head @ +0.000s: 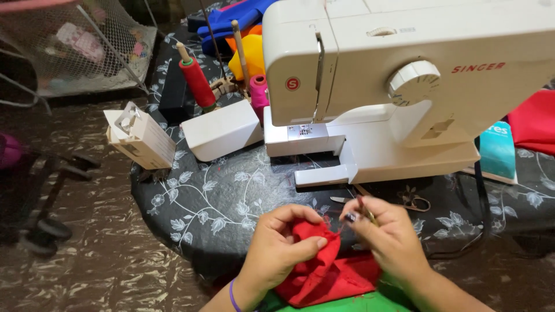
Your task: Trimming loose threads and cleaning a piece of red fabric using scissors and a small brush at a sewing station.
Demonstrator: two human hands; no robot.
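At the near edge of the table (191,225) (covered in a dark cloth with pale flowers), the left hand (276,247) pinches a bunched red fabric (324,271) between thumb and fingers. The right hand (388,237) pinches a thin metal tool (365,209) at the fabric's top. Behind stands a white sewing machine (404,86) bearing a round red label; a teal packet (497,149) lies toward the right edge.

My table (219,202) wears a black cloth with pale leaf sprigs, its rounded edge curving toward seven o'clock. Past it, from eight to ten o'clock, the floor (98,242) is brown and mottled with a dull sheen. At eleven o'clock hangs a white net basket (87,52).
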